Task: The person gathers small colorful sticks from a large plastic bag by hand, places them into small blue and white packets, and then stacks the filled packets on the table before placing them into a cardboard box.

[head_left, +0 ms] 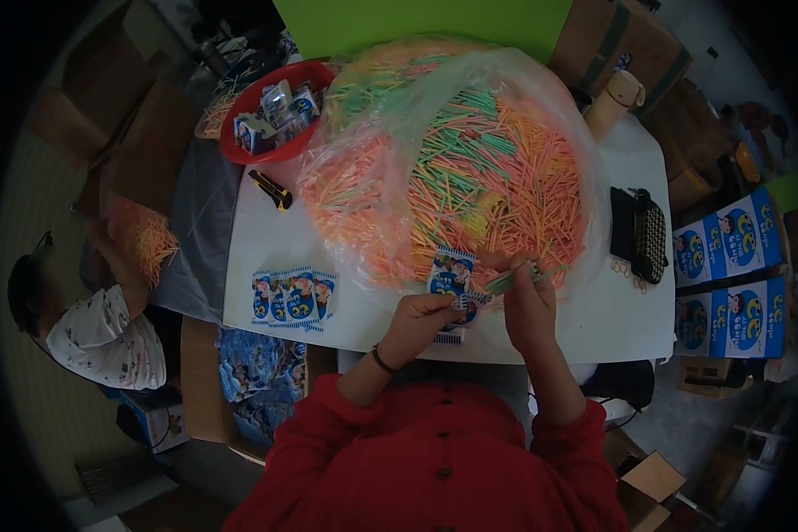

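Observation:
My left hand (419,324) is closed on a small blue and white printed packet (450,273), held upright at the table's front edge. Close beside it on the right, my right hand (529,310) pinches a few thin green sticks (503,282), which slant toward the packet. Just beyond both hands lies a large clear plastic bag (399,168), open and heaped with pink, orange and green sticks (541,168). Several more blue and white packets (301,297) lie overlapping on the white table (266,239) to the left.
A red basket (235,146) with packets and a yellow-black cutter (272,189) are at the left. At the right stand a beige bottle (614,99), a black pouch (652,235) and blue boxes (727,319). Another person (106,337) sits far left beside more sticks.

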The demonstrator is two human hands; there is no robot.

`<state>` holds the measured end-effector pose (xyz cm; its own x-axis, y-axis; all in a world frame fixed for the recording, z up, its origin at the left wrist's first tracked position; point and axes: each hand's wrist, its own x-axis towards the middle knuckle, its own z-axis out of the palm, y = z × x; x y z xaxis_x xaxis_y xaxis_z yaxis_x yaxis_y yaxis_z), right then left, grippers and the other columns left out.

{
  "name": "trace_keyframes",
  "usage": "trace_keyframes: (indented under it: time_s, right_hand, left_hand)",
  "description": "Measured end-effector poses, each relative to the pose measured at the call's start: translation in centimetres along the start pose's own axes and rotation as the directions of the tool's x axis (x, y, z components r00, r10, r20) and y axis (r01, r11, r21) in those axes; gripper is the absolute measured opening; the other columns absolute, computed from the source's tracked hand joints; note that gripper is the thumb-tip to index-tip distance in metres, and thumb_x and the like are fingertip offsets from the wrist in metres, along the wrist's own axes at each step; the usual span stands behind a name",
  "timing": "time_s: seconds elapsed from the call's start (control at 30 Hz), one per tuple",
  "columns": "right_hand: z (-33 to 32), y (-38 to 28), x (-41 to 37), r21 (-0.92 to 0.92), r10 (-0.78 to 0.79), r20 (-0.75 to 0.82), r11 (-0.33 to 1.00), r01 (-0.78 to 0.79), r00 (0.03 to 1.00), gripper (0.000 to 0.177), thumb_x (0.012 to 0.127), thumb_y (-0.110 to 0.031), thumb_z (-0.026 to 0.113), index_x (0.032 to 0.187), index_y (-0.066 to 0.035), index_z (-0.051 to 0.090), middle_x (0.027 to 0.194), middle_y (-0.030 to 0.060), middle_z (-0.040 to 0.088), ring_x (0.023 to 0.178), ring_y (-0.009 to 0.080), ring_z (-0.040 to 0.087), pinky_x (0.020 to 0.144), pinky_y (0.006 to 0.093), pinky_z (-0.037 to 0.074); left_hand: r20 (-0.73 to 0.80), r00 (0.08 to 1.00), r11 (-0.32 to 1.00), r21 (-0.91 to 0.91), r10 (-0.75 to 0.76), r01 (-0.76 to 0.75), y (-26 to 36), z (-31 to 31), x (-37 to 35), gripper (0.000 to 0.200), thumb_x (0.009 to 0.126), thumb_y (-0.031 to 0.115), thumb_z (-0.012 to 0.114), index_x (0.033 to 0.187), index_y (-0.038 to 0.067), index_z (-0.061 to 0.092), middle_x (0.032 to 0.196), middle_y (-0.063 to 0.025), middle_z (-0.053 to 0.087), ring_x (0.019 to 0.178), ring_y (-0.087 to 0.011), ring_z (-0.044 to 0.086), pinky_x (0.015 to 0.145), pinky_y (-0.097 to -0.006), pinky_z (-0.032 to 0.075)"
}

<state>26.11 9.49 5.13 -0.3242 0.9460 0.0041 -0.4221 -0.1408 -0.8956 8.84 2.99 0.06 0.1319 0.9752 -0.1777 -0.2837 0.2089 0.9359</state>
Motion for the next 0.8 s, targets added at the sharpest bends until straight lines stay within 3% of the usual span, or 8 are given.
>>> trace_keyframes:
  time_s: [0.17,0.4,0.47,0.6,0.7,0.73,0.77,0.8]
  right_hand:
    - [0.6,-0.9,-0.2,0.070,-0.173,0.182,0.984,0.163,0.968,0.016,0.102,-0.025,0.043,0.101,-0.010,0.048,0.109,0.0129,0.066,0.135,0.0316,0.038,0.112,0.0483,0.022]
    - [0.5,-0.5,-0.4,-0.014,-0.055,0.233,0.998,0.060,0.971,0.015,0.101,-0.024,0.044,0.099,-0.010,0.048,0.106,0.0120,0.068,0.136,0.0305,0.037,0.114,0.0482,0.018]
    - [0.1,-0.5,-0.2,-0.435,-0.102,0.337,0.865,0.250,0.936,0.012,0.101,-0.021,0.043,0.098,-0.010,0.048,0.107,0.0122,0.068,0.131,0.0281,0.044,0.116,0.0473,0.012]
    - [-0.1,-0.1,-0.4,-0.541,-0.054,0.365,0.800,0.259,0.929,0.011,0.100,-0.018,0.043,0.097,-0.010,0.050,0.109,0.0125,0.067,0.124,0.0246,0.052,0.117,0.0449,0.004]
    - [0.4,-0.4,-0.6,-0.713,-0.033,0.456,0.585,0.387,0.889,0.013,0.101,-0.019,0.042,0.099,-0.009,0.050,0.111,0.0102,0.066,0.123,0.0204,0.052,0.113,0.0463,0.022]
    - [0.3,0.2,-0.4,-0.387,0.002,0.233,0.917,0.091,0.973,0.016,0.102,-0.021,0.041,0.101,-0.008,0.050,0.111,0.0110,0.066,0.121,0.0205,0.053,0.109,0.0441,0.029]
    - [0.2,0.5,-0.3,0.101,0.153,0.049,0.982,-0.157,0.987,0.019,0.103,-0.024,0.041,0.103,-0.008,0.049,0.110,0.0117,0.066,0.119,0.0205,0.054,0.106,0.0420,0.035]
    - [0.1,0.4,-0.2,0.097,0.153,0.053,0.983,-0.158,0.987,0.019,0.103,-0.024,0.041,0.103,-0.008,0.049,0.110,0.0117,0.066,0.119,0.0205,0.054,0.106,0.0420,0.035]
  left_hand:
    - [0.026,0.995,0.992,0.074,0.097,-0.099,1.0,0.2,0.1,0.024,0.089,0.000,0.062,0.112,0.000,0.067,0.095,-0.0020,0.069,0.085,-0.0050,0.060,0.074,-0.0201,0.049]
    - [0.060,0.986,0.980,0.114,0.157,-0.163,0.6,-0.4,0.0,0.028,0.089,-0.002,0.060,0.116,0.002,0.066,0.097,-0.0004,0.068,0.087,-0.0050,0.059,0.076,-0.0200,0.048]
    - [0.006,0.992,0.992,-0.003,0.128,-0.128,0.5,-0.1,-0.1,0.028,0.089,-0.002,0.059,0.116,0.002,0.066,0.097,0.0005,0.068,0.088,-0.0049,0.059,0.077,-0.0205,0.048]
    - [0.012,0.990,0.990,-0.002,0.139,-0.139,1.0,0.4,0.0,0.026,0.091,0.000,0.059,0.116,0.001,0.065,0.096,0.0003,0.068,0.088,-0.0049,0.059,0.078,-0.0204,0.048]
    - [0.140,0.975,0.985,-0.009,0.171,-0.171,0.2,0.0,0.4,0.024,0.092,0.003,0.059,0.114,0.001,0.067,0.093,0.0000,0.068,0.086,-0.0048,0.059,0.076,-0.0203,0.048]
    - [0.136,0.979,0.985,0.060,0.153,-0.162,0.3,-0.1,0.4,0.022,0.092,0.005,0.060,0.112,0.001,0.067,0.090,0.0003,0.068,0.083,-0.0041,0.059,0.074,-0.0200,0.047]
    - [0.128,0.982,0.980,0.126,0.136,-0.152,0.2,-0.1,0.4,0.021,0.092,0.007,0.060,0.111,0.002,0.068,0.088,0.0006,0.068,0.079,-0.0034,0.058,0.071,-0.0196,0.047]
    - [0.125,0.982,0.980,0.124,0.140,-0.156,0.0,-0.1,0.6,0.021,0.092,0.007,0.060,0.111,0.002,0.068,0.088,0.0006,0.068,0.079,-0.0034,0.058,0.071,-0.0196,0.047]
